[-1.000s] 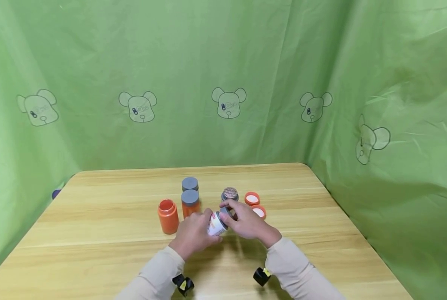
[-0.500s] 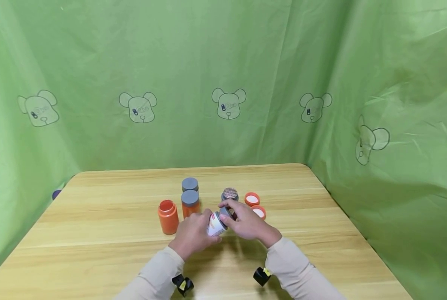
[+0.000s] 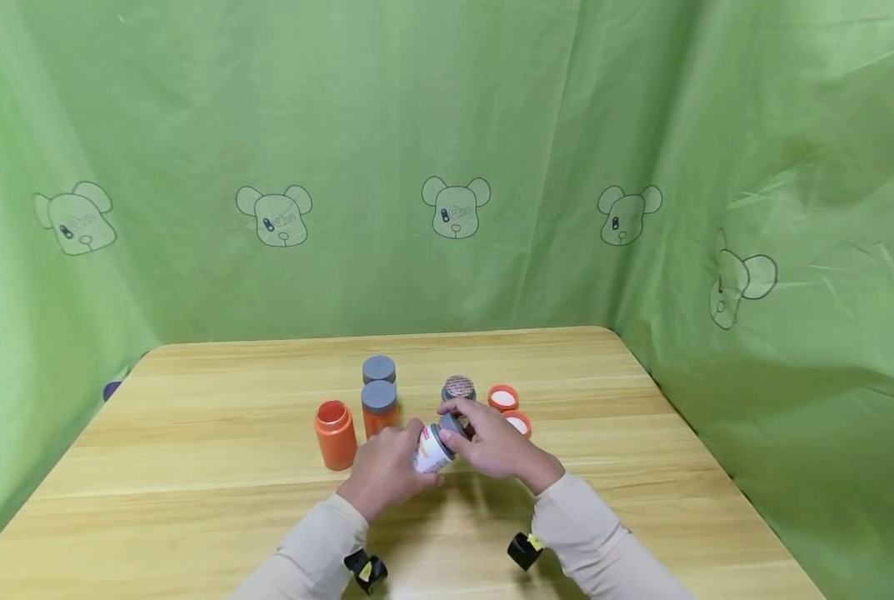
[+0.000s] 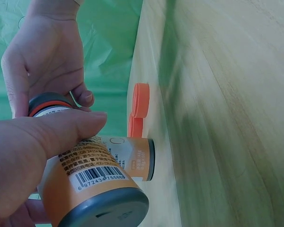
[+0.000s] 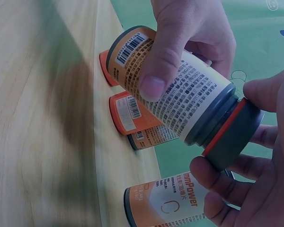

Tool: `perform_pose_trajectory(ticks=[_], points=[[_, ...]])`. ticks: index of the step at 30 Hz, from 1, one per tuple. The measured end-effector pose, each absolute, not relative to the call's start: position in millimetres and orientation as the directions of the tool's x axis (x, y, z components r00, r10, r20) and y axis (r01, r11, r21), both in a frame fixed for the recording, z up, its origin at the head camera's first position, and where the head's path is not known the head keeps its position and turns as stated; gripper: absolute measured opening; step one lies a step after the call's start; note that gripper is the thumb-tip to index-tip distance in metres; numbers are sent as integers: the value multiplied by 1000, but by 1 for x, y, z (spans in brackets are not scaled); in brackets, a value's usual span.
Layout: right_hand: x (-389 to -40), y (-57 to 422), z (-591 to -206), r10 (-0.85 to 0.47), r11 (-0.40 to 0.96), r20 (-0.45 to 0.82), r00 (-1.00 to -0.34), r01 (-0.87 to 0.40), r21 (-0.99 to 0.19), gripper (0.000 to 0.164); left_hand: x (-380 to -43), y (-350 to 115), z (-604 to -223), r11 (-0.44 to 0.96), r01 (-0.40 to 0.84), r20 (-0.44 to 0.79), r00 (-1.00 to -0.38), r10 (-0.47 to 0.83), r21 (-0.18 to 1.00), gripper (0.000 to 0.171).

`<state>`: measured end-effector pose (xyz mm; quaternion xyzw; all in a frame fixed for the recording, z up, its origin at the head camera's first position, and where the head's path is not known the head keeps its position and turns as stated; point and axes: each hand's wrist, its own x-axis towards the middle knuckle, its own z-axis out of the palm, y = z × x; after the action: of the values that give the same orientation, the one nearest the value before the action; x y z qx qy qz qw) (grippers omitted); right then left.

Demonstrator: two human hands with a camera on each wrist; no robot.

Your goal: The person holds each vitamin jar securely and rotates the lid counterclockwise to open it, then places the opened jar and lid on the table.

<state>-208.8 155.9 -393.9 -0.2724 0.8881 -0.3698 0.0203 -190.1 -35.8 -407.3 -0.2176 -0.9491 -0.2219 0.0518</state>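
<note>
My left hand (image 3: 390, 467) grips a white-and-orange supplement bottle (image 5: 194, 90), its thumb across the printed label. The bottle is tilted, with its neck toward my right hand (image 3: 495, 442) and its grey base (image 4: 104, 210) toward the left wrist camera. Fingers and thumb of the right hand pinch the grey cap (image 5: 236, 137) at the neck. An orange band shows along the cap's lower edge, and some of the grey neck is visible below it. Whether the cap is still threaded on cannot be told. Both hands are above the table, near its middle.
An uncapped orange bottle (image 3: 336, 437) stands to the left, beside two grey-capped bottles, one nearer (image 3: 381, 398) and one farther (image 3: 379, 367). Behind the right hand is a bottle with a patterned top (image 3: 459, 387). Two orange caps (image 3: 503, 397) lie white side up on the wooden table (image 3: 214, 417).
The right fingers have shifted very slightly on the cap. Both hands, the held bottle and the things on the table otherwise stay in place.
</note>
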Motion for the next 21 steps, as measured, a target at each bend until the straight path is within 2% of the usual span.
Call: perform_pose_trajectory(ticks=[21], points=[[-210, 160, -393, -506, 555, 191, -841, -486, -675, 32, -191, -37, -410, 805, 422, 186, -907, 379, 417, 58]])
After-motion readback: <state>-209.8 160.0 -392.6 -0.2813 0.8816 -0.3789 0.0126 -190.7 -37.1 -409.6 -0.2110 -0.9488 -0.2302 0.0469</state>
